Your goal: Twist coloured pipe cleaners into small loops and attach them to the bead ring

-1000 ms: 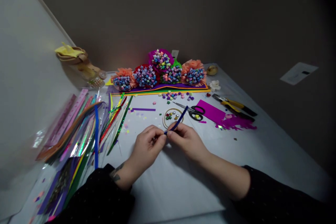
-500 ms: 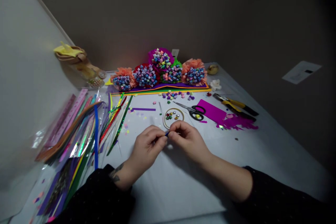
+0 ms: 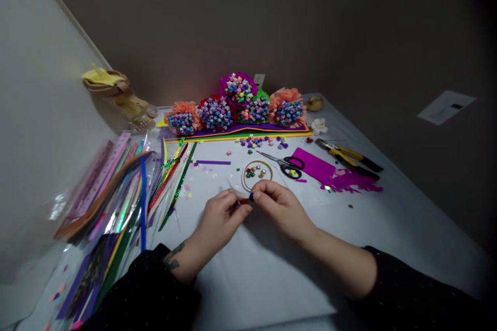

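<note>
In front of me, my right hand (image 3: pixel 281 209) pinches a small dark blue folded bit of paper strip (image 3: pixel 251 196) between thumb and index finger. Close on its left is my left hand (image 3: pixel 223 217), with thumb and fingertips bent around a thin pale length that runs up to the blue bit. It seems to be the same strip, though the fingers partly hide it. Just beyond the hands lies a round hoop (image 3: pixel 243 176) with several tiny shiny stars (image 3: pixel 254 169) inside. Black-handled scissors (image 3: pixel 291 165) rest to its right.
Bundled colourful paper strips (image 3: pixel 124 201) in clear plastic cover the left side. Paper-star bouquets (image 3: pixel 215 113) stand on coloured sheets at the back. Loose stars (image 3: pixel 258 141) lie before them. To the right are magenta paper (image 3: pixel 312 164) and yellow-black pliers (image 3: pixel 345 155).
The left fingertips have drawn slightly away from the right thumb, and the pale thin length now shows above them. The right hand keeps its pinch on the blue bit.
</note>
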`<action>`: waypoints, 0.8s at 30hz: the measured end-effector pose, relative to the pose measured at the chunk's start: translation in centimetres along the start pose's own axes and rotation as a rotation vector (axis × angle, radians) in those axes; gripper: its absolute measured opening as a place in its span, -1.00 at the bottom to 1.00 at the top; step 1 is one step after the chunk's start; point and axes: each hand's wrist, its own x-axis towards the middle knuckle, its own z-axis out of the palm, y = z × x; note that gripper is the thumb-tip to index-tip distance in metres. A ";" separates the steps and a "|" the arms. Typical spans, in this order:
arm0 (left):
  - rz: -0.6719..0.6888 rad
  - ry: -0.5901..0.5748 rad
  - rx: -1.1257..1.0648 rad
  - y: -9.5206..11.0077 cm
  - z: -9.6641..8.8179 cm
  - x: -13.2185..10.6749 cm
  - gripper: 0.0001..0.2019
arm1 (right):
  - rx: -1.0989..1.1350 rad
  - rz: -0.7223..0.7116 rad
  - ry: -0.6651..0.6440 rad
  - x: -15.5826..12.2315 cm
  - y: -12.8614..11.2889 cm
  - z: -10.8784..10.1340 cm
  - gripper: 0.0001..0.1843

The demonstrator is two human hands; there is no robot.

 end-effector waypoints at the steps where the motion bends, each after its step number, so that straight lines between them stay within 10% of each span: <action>1: -0.043 -0.019 -0.055 -0.1 0.2 0.0 -0.89 | 0.053 0.027 -0.005 0.1 0.1 0.0 -0.79; 4: -0.132 -0.016 -0.294 -0.3 0.4 -0.1 -0.57 | 0.132 0.074 0.012 0.2 0.2 0.0 -0.76; 13: -0.204 0.040 -0.126 1.1 -0.8 0.1 -0.83 | -0.065 0.053 -0.022 -0.1 0.1 0.6 -0.84; 20: -0.240 0.043 -0.202 1.4 -0.8 0.3 -0.84 | -0.578 -0.615 0.063 -0.6 0.6 -0.1 -0.81; 24: -0.250 0.030 -0.214 1.3 -0.9 0.3 -0.84 | -0.728 -0.741 0.088 -0.5 0.9 -0.4 -0.82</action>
